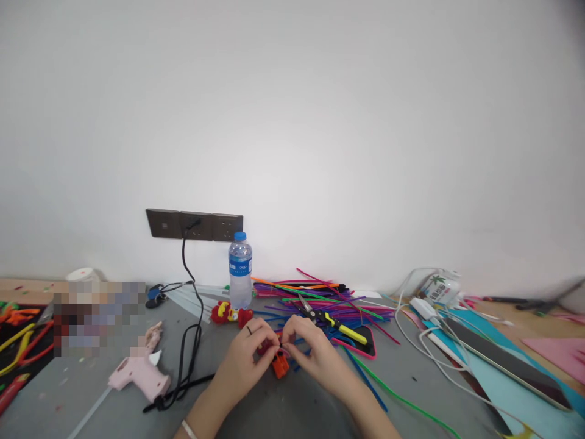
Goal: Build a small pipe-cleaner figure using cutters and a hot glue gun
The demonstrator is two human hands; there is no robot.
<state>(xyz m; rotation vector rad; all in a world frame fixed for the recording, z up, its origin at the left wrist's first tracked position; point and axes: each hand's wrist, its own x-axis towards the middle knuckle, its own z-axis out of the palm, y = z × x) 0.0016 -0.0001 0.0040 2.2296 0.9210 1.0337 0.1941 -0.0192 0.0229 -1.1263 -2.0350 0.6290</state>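
Both hands meet low in the middle of the view, fingertips almost touching. My left hand point(251, 350), with a dark ring on one finger, is closed in a pinch. My right hand point(308, 347) pinches from the other side, at the same spot. Between them is a small pipe-cleaner piece point(280, 366), bright orange at the bottom with dark bits near the fingertips. Its upper part is mostly hidden by the fingers. Just behind my left hand lies a red and yellow fuzzy figure point(226, 312). Yellow-handled pliers point(345, 328) lie beyond my right hand.
A water bottle point(240, 274) stands near the wall, beside a pile of coloured pipe cleaners point(320, 296). At left lies a pink glue gun point(141, 375) with a black cord point(198, 311) running to the wall socket point(196, 225). White cables point(425, 347) and a tablet-like device point(507, 363) lie right.
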